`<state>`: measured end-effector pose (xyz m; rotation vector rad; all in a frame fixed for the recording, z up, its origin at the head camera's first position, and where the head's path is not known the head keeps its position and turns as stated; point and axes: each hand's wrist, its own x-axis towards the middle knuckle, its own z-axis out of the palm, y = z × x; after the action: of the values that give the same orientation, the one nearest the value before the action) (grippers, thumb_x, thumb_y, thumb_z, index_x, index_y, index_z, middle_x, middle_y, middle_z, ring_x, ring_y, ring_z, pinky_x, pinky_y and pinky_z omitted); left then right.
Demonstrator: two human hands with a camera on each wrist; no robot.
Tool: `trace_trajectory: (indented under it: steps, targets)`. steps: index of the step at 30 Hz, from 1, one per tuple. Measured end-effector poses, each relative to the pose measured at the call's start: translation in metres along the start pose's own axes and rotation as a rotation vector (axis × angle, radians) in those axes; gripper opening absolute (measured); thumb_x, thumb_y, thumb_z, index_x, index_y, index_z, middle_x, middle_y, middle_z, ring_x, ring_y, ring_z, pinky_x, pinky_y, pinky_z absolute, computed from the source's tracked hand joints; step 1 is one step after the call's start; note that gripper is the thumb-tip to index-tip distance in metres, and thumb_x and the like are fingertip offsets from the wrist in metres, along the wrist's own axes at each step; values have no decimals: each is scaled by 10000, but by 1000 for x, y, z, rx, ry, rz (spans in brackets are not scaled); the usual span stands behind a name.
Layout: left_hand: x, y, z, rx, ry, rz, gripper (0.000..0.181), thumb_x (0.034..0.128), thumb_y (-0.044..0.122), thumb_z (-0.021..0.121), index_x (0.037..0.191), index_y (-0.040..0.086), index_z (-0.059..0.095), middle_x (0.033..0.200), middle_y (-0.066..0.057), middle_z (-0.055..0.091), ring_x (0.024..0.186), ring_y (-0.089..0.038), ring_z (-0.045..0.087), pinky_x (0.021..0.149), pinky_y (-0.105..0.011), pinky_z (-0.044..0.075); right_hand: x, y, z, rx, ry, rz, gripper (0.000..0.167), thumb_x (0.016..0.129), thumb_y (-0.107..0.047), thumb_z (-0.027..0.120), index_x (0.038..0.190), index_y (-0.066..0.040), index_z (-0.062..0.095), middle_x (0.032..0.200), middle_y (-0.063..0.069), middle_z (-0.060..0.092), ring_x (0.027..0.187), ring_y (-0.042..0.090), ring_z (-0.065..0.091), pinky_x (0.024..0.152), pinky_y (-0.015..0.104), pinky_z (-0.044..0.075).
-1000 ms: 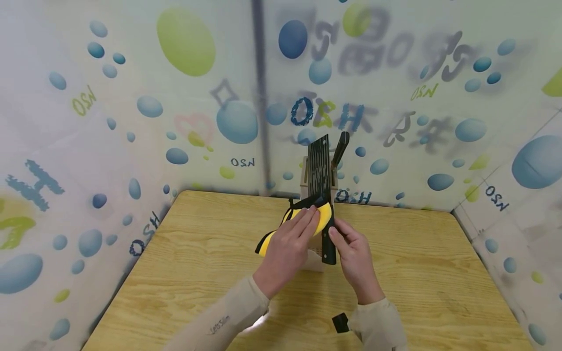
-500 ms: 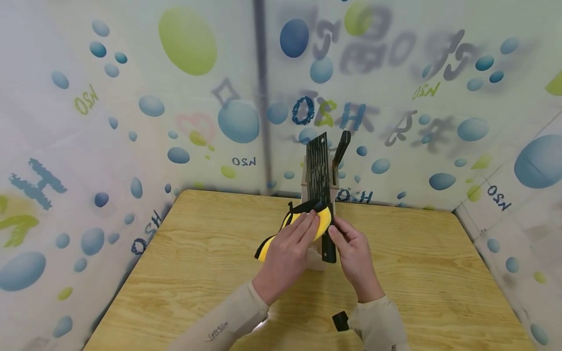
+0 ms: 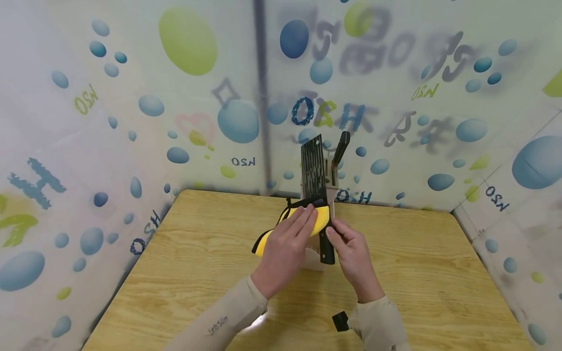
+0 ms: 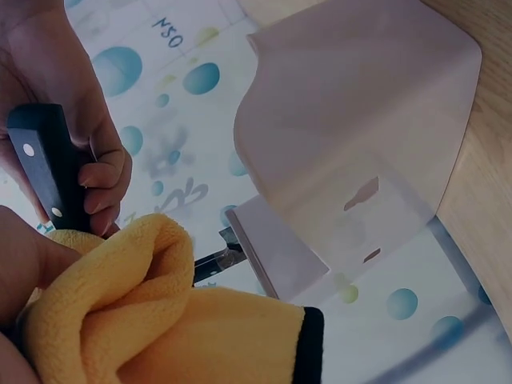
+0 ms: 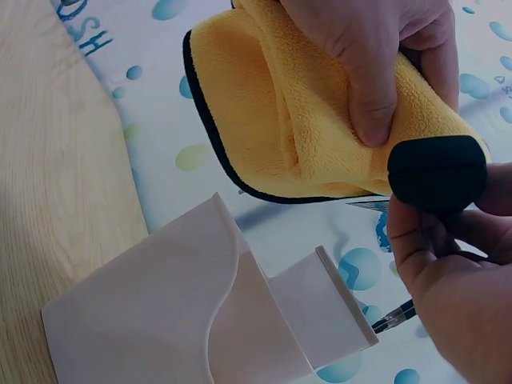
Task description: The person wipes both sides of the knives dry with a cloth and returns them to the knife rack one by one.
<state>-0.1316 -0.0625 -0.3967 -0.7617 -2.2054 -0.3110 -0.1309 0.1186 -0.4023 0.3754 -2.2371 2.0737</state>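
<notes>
A cleaver (image 3: 313,168) with a dark, streaked blade stands blade up in the head view. My right hand (image 3: 353,256) holds its black handle (image 4: 52,164) between thumb and fingers. My left hand (image 3: 287,246) grips a folded yellow cloth (image 3: 323,218) with black edging, wrapped about the lower blade near the handle. In the right wrist view the left thumb lies over the cloth (image 5: 312,120), with fingers on its other side. The cloth hides the lower blade.
Behind the cleaver stands a pale knife block (image 5: 152,296) on the wooden table (image 3: 421,273). A second knife (image 3: 341,148) sits in it, black handle upward. A small black object (image 3: 340,321) is by the right sleeve. Patterned walls (image 3: 395,97) border the table.
The cleaver's blade has shifted slightly left, and more of the knife block shows behind it. Both hands have moved very little and keep their holds.
</notes>
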Motion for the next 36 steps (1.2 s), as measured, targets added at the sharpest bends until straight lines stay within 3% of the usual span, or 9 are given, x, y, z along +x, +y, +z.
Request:
trace_trajectory:
  steps: [7,14,21,28,36]
  targets:
    - [3,-3,-1,-3,-25,-12,609,864,-36,796,1438,31,604,1462,-111,609,1326,-269,606,1055,-382,542,-1,1,0,-29,-6,-30,422,1090,-109,520,1483,45,516,1366,221,604,1157,80,618,967,182,541]
    - [6,-6,1,3,-2,-3,625,838,-51,816,1425,29,615,1447,-114,621,1319,-279,612,1050,-382,545,-1,1,0,-82,-13,-2,405,1091,-123,524,1467,26,550,1306,195,630,1090,162,629,925,192,559]
    - [9,-9,0,8,14,0,592,853,-74,787,1413,20,622,1434,-130,628,1309,-294,619,1058,-386,537,-2,0,0,-95,-37,-33,406,1079,-84,534,1464,44,542,1321,218,624,1075,176,644,909,206,570]
    - [12,-14,1,31,29,1,590,837,-88,784,1399,16,635,1419,-128,640,1291,-289,633,1036,-376,553,-3,2,0,-111,-58,-21,404,1068,-60,547,1459,43,550,1370,213,599,1096,319,641,899,242,586]
    - [15,-18,1,35,44,-2,605,831,-100,783,1406,8,626,1415,-138,641,1287,-303,634,1033,-384,554,-4,6,1,-149,-97,-85,390,1056,-37,557,1435,53,573,1352,220,611,1072,318,645,882,236,585]
